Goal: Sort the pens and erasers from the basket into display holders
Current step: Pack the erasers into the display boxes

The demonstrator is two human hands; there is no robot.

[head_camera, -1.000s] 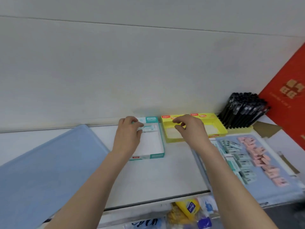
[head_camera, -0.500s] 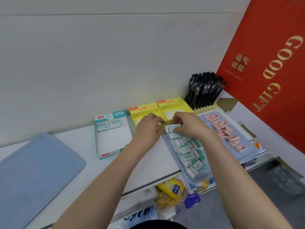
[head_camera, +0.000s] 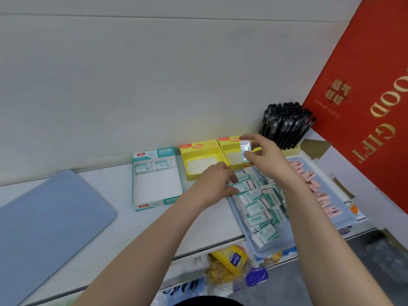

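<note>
1. The right hand is raised over the far right of the table. Its thumb and fingertips pinch a wrapped eraser by the edges.
2. That wrapped eraser hangs in the air, tilted, above the right yellow display box, not touching it.
3. The left hand is low, at the far left corner of the blue tray. Its thumb and forefinger are curled round a teal eraser that lies on the heap there.
4. The pile of teal erasers fills the left part of the blue tray, from far to near, lying in loose rows.
5. Pink erasers lie scattered to the right of the teal ones, also on a blue surface; I cannot tell whether it is the same tray.
6. The left yellow display box stands just beside the right one, against the wall.
7. Left of the yellow boxes lies a teal display box, with two erasers side by side at its far end.
8. A bundle of black pens stands leaning in a holder at the far right, just behind the right hand.
9. A red gift box with gold lettering rises at the right edge.
10. A blue mat lies on the table's left side, well apart from the boxes.
</note>
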